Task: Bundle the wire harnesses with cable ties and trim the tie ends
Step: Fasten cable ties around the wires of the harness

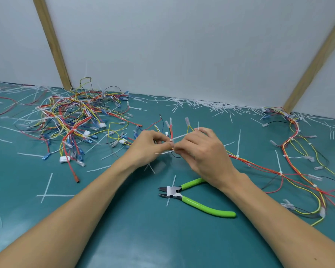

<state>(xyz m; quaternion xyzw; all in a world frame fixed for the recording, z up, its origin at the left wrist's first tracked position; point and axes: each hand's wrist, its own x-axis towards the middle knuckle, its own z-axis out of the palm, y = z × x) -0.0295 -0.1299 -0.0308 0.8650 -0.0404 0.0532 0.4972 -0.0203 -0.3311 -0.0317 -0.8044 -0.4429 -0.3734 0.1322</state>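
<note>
Green-handled cutters are lying nearest, jaws apart and pointing left, just below the right hand. Both hands are pinching one white cable tie around the wire harness; the left hand is gripping from the cutters' upper left. The tie's tail is slanting up-right. The right hand is sitting closer to the cutters. No readable writing is showing.

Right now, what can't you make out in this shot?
- Head view: whether the cable tie is threaded through its head; the fingers cover it.
- One cutter handle runs under the right hand.
- The harness is cut off at the right edge.
</note>
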